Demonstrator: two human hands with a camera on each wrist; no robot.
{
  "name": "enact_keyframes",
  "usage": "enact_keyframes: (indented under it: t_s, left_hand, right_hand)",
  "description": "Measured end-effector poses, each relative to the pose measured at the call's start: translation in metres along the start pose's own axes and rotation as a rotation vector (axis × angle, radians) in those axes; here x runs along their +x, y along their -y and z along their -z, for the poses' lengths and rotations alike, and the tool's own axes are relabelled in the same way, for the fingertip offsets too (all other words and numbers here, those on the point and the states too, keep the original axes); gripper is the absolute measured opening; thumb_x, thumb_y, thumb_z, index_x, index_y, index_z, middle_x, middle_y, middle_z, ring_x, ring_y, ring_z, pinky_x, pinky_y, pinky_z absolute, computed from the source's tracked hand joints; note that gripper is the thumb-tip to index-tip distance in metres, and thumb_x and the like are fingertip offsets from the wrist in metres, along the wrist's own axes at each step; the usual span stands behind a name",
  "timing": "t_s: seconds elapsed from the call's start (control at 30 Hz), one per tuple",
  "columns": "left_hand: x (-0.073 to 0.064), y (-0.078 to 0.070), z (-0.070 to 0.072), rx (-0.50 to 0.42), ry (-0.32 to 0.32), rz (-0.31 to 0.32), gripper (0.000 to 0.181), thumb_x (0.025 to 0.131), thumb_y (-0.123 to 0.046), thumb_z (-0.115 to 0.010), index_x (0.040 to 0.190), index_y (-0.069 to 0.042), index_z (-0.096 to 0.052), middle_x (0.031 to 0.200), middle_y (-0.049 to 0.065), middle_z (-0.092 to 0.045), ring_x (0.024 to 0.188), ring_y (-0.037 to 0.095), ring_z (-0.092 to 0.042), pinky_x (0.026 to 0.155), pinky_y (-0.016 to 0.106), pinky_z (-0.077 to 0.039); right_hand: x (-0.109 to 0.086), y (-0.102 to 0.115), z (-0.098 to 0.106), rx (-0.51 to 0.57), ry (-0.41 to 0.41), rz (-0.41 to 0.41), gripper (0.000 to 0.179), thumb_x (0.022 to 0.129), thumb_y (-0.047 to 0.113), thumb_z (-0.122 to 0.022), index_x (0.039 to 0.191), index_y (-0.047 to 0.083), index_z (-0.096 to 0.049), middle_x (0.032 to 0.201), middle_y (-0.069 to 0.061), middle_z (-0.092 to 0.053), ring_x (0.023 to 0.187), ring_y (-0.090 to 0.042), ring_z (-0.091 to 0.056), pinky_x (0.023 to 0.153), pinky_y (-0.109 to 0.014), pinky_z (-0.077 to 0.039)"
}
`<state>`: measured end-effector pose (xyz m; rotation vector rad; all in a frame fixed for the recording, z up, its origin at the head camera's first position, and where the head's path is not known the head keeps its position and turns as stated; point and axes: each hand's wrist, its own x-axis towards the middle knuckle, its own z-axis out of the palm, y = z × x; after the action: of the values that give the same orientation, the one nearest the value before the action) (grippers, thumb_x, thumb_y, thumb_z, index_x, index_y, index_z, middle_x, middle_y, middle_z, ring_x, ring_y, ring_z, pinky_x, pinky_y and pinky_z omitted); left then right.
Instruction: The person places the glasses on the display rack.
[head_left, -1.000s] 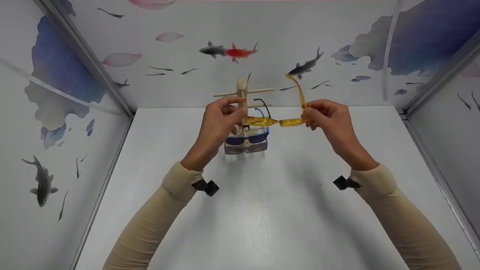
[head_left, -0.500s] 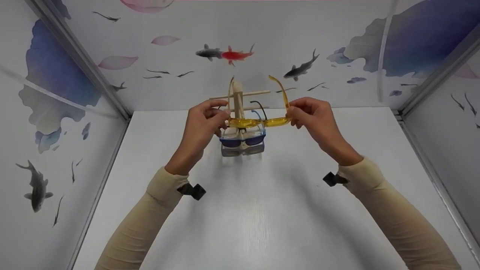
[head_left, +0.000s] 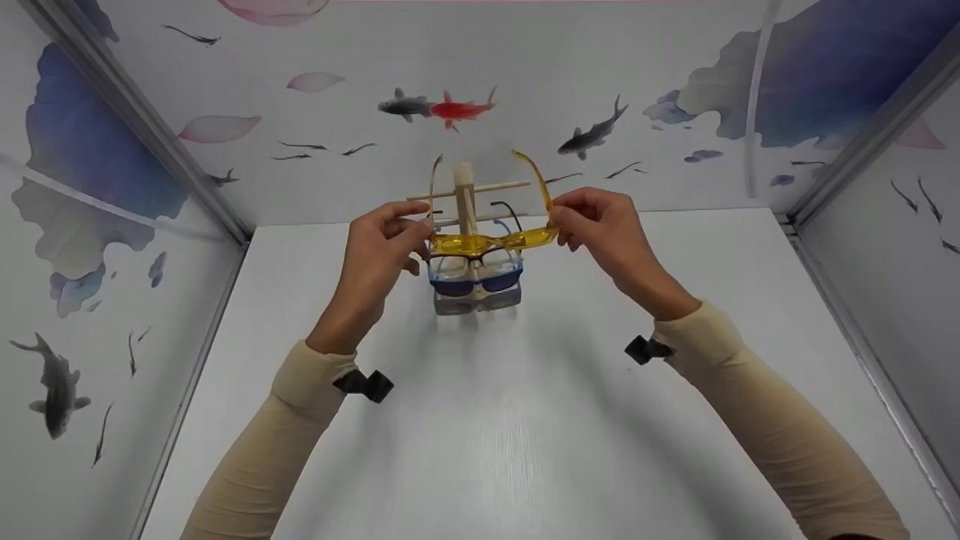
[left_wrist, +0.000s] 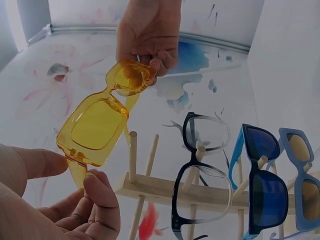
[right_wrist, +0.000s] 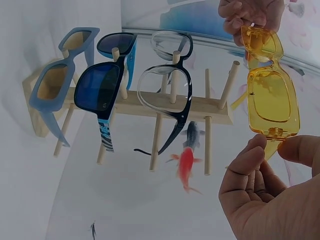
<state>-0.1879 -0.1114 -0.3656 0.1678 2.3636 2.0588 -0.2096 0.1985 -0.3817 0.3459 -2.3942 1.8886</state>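
Observation:
A pair of yellow sunglasses [head_left: 491,241] is held level between two hands, its temples spread and pointing away. My left hand [head_left: 384,251] pinches the left temple near the hinge. At the opposite hinge, my right hand [head_left: 604,232] grips the right temple between thumb and fingers. The yellow frame hovers close to the top of a wooden glasses rack [head_left: 465,196], in front of its upper pegs. In the right wrist view the yellow sunglasses [right_wrist: 272,95] stand apart from the rack's end pegs [right_wrist: 229,85].
Lower on the rack hang black-and-clear glasses [right_wrist: 165,87], blue-lensed dark sunglasses [right_wrist: 97,87] and grey-blue sunglasses [right_wrist: 52,85]. The rack stands on a white table [head_left: 495,420] near the back wall [head_left: 525,45], which is printed with fish. Side walls flank the table.
Both hands have carried the yellow sunglasses leftward, from right of the rack to in front of its post. The head view has shifted slightly too.

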Motion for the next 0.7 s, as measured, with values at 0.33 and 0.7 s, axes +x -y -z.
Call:
enact_keyframes:
  t_s: [0.33, 0.7]
  left_hand:
    - [0.002, 0.0, 0.009, 0.034, -0.006, 0.029, 0.037, 0.111, -0.021, -0.068, 0.145, -0.005, -0.069, 0.115, 0.014, -0.077, 0.093, 0.035, -0.07, 0.069, 0.025, -0.058]
    - [0.009, 0.005, 0.015, 0.006, -0.007, 0.055, 0.037, 0.111, -0.022, -0.068, 0.144, -0.004, -0.069, 0.117, 0.017, -0.076, 0.09, 0.027, -0.068, 0.07, 0.024, -0.059]
  right_hand:
    - [0.008, 0.001, -0.008, 0.009, 0.02, 0.008, 0.024, 0.109, 0.02, -0.07, 0.12, 0.0, -0.077, 0.102, -0.013, -0.075, 0.084, -0.024, -0.068, 0.075, -0.026, -0.061]
    - [0.015, -0.003, -0.016, -0.001, 0.028, -0.016, 0.025, 0.11, 0.022, -0.07, 0.121, 0.001, -0.077, 0.103, -0.014, -0.075, 0.085, -0.025, -0.069, 0.076, -0.028, -0.06]
